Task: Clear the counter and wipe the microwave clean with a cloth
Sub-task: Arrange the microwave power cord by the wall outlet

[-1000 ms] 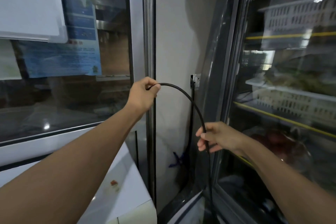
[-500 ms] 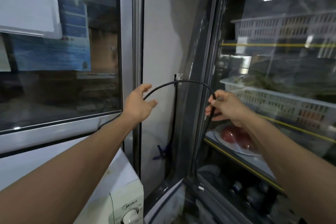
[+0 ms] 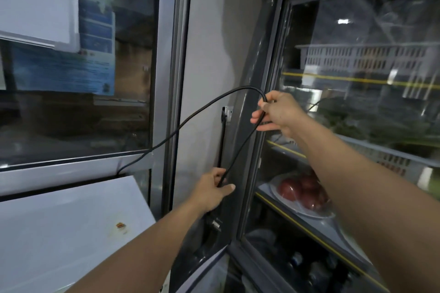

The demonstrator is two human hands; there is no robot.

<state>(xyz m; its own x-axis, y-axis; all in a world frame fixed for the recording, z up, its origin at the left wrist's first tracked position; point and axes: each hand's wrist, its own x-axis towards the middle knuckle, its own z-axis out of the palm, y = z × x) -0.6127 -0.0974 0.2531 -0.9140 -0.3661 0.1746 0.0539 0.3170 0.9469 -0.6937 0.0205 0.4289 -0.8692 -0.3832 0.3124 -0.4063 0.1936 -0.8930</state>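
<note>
A black power cable [image 3: 195, 115] rises from behind the white microwave [image 3: 71, 226], arcs up and bends back down. My right hand [image 3: 277, 112] pinches the cable at the top of the bend, in front of the fridge's edge. My left hand [image 3: 213, 189] is closed around the lower run of the same cable, near the wall below the socket [image 3: 227, 112]. The microwave's top fills the lower left and carries a small reddish stain [image 3: 120, 226]. No cloth is in view.
A glass-door display fridge [image 3: 357, 126] stands on the right with white baskets and a plate of red fruit [image 3: 302, 191]. A metal-framed window [image 3: 164, 78] with a whiteboard [image 3: 35, 0] and a blue poster lies to the left. A narrow wall strip separates them.
My left hand let go of the cable's upper arc and dropped to grip its lower run. My right hand rose and holds the top of the bend. The view shifted slightly.
</note>
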